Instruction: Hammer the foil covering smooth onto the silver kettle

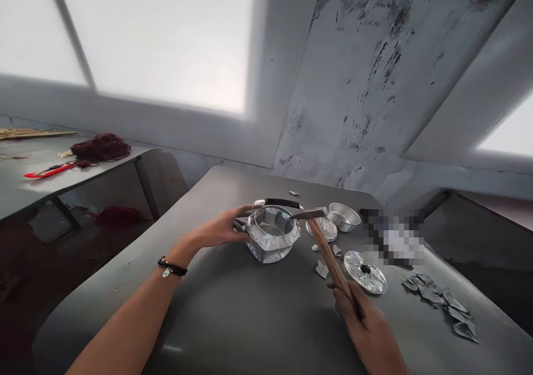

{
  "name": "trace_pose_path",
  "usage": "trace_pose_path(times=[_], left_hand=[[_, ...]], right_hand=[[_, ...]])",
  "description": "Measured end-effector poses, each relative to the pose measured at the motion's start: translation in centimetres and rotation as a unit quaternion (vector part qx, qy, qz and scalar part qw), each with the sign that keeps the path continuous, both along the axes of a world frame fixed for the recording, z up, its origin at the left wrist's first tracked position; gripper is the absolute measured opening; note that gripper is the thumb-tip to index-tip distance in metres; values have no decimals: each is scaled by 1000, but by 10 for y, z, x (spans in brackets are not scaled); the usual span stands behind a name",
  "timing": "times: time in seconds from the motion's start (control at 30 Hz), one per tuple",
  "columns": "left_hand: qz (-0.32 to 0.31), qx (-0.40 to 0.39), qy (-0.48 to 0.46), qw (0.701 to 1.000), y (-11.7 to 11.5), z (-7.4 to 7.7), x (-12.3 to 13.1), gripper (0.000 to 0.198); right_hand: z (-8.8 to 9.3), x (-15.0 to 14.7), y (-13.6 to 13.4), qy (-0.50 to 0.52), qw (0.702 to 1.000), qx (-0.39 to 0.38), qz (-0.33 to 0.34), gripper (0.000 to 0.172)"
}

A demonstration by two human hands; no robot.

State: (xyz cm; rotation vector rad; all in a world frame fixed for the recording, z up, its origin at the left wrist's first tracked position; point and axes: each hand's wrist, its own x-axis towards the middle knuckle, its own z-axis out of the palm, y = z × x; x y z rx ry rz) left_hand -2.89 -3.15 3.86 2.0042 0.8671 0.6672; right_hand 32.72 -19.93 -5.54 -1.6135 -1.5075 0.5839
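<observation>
The kettle (272,239) stands upright near the middle of the grey worktop (233,319). It is silver and shiny, its sides are crumpled in look and have angles, and its mouth is open at the top. The handle (282,203) with black grip is seen at the far side of the mouth.

The left hand (227,225) is at the left side of the kettle, around the spout (240,226). It is partly closed, with the fingers behind and the thumb in front, and it has hold of the kettle there. On this wrist there is a dark bracelet (172,266) with a small pendant.

The right hand (366,322) is closed around the wooden shaft of a hammer (328,253). The hammer head is beside the right part of the kettle's rim, and its thin end points toward the mouth; I cannot tell if it touches the metal.

To the right of the kettle lie a round plate (327,231), partly hidden by the hammer, and a strainer (345,217) with many holes. Nearer is a lid (366,272) with a black knob. Some silver scraps (441,297) lie in a group farther right. On another worktop, at the left, there are dark red yarn (102,146) and a red cutter (50,170).
</observation>
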Motion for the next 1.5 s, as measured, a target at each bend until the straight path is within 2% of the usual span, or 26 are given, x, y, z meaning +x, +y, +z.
trace_pose_path(times=[0.03,0.17,0.27,0.33,0.47,0.6,0.83,1.03,1.2,1.33,1.5], left_hand=[[22,18,5,1000,1,-2,3,84],[73,66,47,994,4,-6,15,69],[101,99,63,988,6,-10,21,61],[115,95,55,987,8,-13,24,61],[128,43,-1,991,15,-17,27,66],[129,-1,-24,991,21,-18,25,68],[120,-26,-18,992,23,-15,23,67],[127,-19,-28,991,20,-12,25,62],[123,-18,-11,992,23,-15,24,64],[110,-7,4,994,26,-19,22,63],[117,13,6,993,26,-19,21,63]], right_hand=[[4,-3,0,-6,1000,-1,5,57],[17,-12,-13,-4,996,10,-89,54],[14,1,-23,-9,990,8,-144,53],[6,15,-24,-32,987,27,-154,51],[-6,33,-14,-65,992,23,-103,45],[-1,27,-6,-63,997,18,-42,42],[2,16,-3,-120,992,23,-25,48],[-6,18,-3,-140,986,60,-71,42],[-3,16,-2,-198,977,72,-42,51],[-2,17,-2,-193,977,85,-38,43],[3,17,-2,-234,966,102,-34,49]])
